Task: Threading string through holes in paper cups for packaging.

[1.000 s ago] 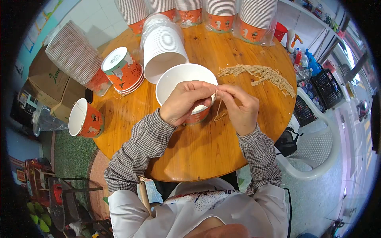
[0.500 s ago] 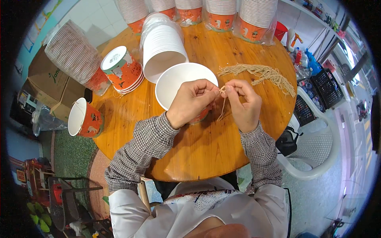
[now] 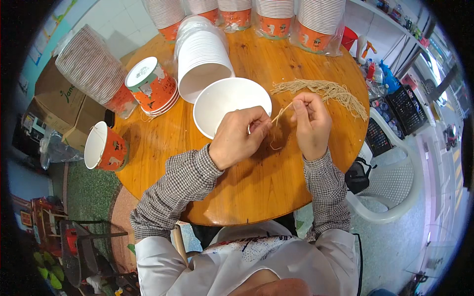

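Observation:
My left hand [image 3: 242, 132] and my right hand [image 3: 312, 122] each pinch one part of a thin tan string [image 3: 280, 114]. It is stretched between my fingertips with a loop or knot in it, and a loose end hangs below. Directly behind my left hand stands a white-lined paper bucket [image 3: 232, 93], its mouth facing up; my hand hides its near side. Beyond my right hand a bundle of the same tan strings [image 3: 328, 91] lies on the wooden table [image 3: 247, 197].
At the left an orange paper bucket [image 3: 113, 150] with a string on it lies tilted near the table edge. Upturned buckets [image 3: 153, 89], a nested white stack [image 3: 205, 59] and several wrapped stacks stand behind. A white plastic chair [image 3: 390, 182] is at the right.
My hands have moved apart, drawing the string taut between them. The right hand has shifted slightly right and up, the left slightly down.

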A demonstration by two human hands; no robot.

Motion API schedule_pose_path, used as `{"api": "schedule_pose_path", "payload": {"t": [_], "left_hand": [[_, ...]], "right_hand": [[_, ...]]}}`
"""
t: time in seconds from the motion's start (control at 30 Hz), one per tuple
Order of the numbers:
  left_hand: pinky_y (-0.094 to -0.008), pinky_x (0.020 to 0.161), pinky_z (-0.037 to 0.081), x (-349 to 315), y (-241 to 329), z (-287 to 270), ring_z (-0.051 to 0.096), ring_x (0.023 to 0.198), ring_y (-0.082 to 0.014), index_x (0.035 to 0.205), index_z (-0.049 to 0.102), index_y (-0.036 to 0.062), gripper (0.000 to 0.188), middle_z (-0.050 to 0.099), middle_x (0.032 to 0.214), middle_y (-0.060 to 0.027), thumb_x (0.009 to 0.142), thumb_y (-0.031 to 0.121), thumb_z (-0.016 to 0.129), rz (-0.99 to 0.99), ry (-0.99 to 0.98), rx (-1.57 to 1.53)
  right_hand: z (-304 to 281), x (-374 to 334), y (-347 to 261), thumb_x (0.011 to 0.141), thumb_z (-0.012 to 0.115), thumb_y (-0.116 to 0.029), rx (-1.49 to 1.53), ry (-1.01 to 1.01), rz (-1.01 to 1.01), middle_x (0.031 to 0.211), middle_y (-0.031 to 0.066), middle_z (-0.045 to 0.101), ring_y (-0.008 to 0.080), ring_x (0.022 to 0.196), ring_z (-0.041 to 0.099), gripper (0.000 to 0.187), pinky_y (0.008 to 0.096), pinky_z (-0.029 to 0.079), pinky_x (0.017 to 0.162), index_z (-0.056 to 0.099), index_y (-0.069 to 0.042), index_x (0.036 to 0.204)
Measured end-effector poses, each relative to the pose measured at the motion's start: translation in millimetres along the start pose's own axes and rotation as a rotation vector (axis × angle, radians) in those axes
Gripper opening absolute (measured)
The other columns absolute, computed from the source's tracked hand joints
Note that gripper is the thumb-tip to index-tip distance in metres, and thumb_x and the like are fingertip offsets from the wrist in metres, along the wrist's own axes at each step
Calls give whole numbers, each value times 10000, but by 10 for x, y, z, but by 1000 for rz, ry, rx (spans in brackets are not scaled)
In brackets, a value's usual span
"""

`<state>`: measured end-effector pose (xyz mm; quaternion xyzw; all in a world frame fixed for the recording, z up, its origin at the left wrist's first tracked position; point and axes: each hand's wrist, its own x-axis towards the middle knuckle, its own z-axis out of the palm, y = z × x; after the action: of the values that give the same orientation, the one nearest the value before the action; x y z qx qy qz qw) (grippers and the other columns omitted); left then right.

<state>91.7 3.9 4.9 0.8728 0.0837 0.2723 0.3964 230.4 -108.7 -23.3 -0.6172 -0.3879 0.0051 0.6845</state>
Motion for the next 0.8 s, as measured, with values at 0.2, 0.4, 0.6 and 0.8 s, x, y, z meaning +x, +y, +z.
{"api": "schedule_pose_path", "payload": {"t": [0.2, 0.4, 0.6, 0.8], "left_hand": [[-287, 630, 478, -60, -56, -41, 593, 682, -165, 943, 633, -19, 117, 631, 744, -101, 871, 73, 622, -2, -8, 12], [-237, 623, 498, 51, -23, 22, 598, 717, -88, 1115, 625, -37, 211, 642, 752, -52, 926, 33, 563, -29, -8, -344], [-220, 688, 481, 94, -33, 13, 580, 750, -68, 1005, 655, -45, 180, 662, 839, -26, 926, 113, 617, -123, -52, -399], [-197, 612, 448, 164, 2, 15, 558, 677, -57, 956, 669, -12, 169, 641, 781, 5, 930, 149, 624, 116, 117, -247]], "right_hand": [[-18, -10, -168, 968, 532, -130, 228, -241, 218, 762, 9, 574, 50, 556, 480, 119, 195, 404, 506, 582, -22, 959], [-22, 9, -174, 954, 558, -119, 132, -262, -22, 837, 15, 564, 47, 583, 483, 116, 183, 409, 535, 591, -16, 995], [-35, 7, -225, 948, 572, -113, 274, -295, 133, 847, 18, 584, 57, 592, 510, 143, 177, 417, 529, 585, 1, 1031], [-175, -46, -322, 926, 603, -103, 315, -441, 415, 843, 29, 599, 46, 600, 536, 155, 175, 432, 499, 592, 19, 1022]]}}
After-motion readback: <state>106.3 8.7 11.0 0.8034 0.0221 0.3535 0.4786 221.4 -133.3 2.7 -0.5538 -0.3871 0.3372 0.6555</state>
